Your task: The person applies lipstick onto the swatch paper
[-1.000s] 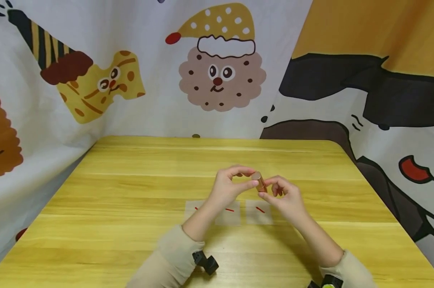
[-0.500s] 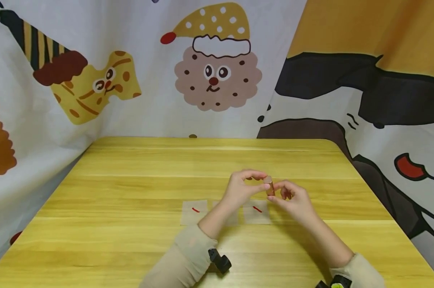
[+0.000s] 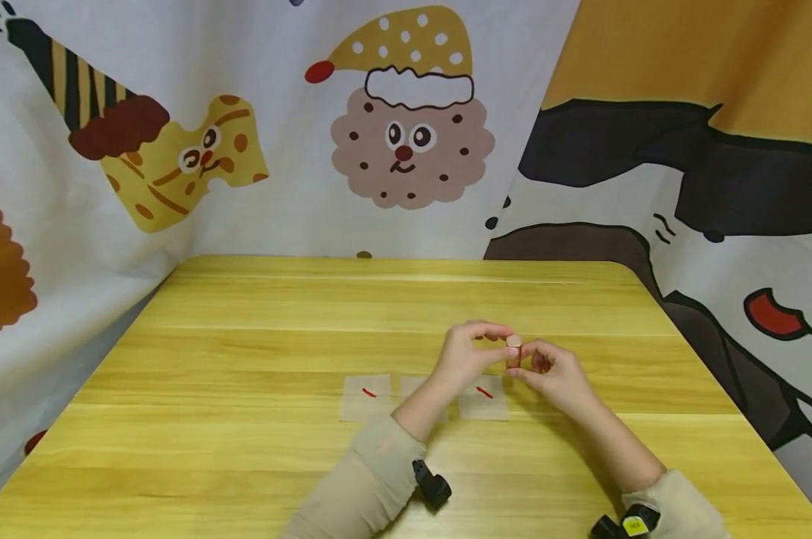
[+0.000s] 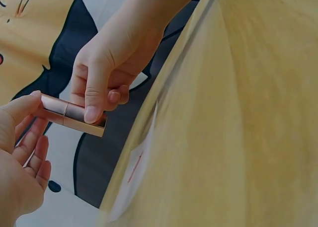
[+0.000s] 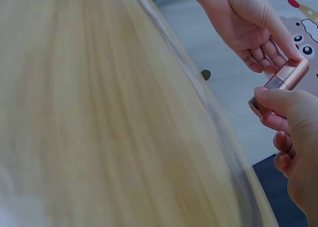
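A shiny rose-gold lipstick tube [image 3: 514,341], with a seam near its middle, is held above the table between both hands. My left hand [image 3: 471,353] pinches its upper end between thumb and index finger. At the lower end, the thumb and curled fingers of my right hand [image 3: 559,376] grip it. In the left wrist view the lipstick [image 4: 70,113] looks joined at the seam, with no gap. The right wrist view shows the same tube with both thumbs on it. Just left of the hands lies a white paper square [image 3: 483,409] with a red stroke.
Another white paper square [image 3: 367,409] with a red stroke lies further left on the wooden table [image 3: 244,449]. Between the two, a third square [image 3: 414,385] is partly covered by the left forearm. A printed cartoon curtain [image 3: 278,224] hangs behind the table.
Both hands have moved right and slightly down together with the lipstick, which now stands more upright. The left forearm now uncovers the leftmost paper and partly covers the middle one.
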Available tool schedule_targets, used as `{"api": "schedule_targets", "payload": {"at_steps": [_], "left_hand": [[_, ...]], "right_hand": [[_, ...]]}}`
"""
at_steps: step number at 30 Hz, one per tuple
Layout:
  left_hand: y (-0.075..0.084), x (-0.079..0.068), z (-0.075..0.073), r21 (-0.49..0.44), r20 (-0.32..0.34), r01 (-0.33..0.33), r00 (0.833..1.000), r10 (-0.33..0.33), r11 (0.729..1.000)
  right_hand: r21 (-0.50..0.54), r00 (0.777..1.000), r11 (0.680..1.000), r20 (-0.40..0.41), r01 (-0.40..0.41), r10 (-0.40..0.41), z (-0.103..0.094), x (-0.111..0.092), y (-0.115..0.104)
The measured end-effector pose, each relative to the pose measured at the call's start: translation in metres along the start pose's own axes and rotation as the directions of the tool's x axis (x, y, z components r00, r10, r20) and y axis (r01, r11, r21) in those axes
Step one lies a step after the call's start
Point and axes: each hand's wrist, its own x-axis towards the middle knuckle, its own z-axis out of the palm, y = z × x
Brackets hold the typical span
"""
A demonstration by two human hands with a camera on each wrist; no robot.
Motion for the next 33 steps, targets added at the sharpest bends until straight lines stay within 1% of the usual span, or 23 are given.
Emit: {"api": "schedule_targets", "payload": {"at_steps": [7, 14, 22, 33], "left_hand": [[-0.008, 0.004, 0.008, -0.001, -0.004, 0.007, 1.000, -0.007, 1.000], [-0.010, 0.007, 0.015, 0.008, 0.001, 0.009, 1.000, -0.009, 1.000], [-0.014, 0.007, 0.020, 0.015, 0.007, -0.012, 1.000, 0.012, 1.000], [-0.023, 0.008, 0.022, 0.000, 0.014, 0.029, 0.999, -0.029, 1.000]], "right_hand": [[-0.003, 0.999, 1.000, 0.024, -0.024, 0.024, -0.002, 0.004, 0.012], [-0.008, 0.995, 0.997, 0.070, -0.076, 0.076, -0.006, 0.007, 0.019], [-0.008, 0.990, 0.996, 0.108, -0.087, 0.087, -0.006, 0.007, 0.025], [-0.016, 0.983, 0.995, 0.154, -0.098, 0.100, -0.005, 0.009, 0.030]]}}
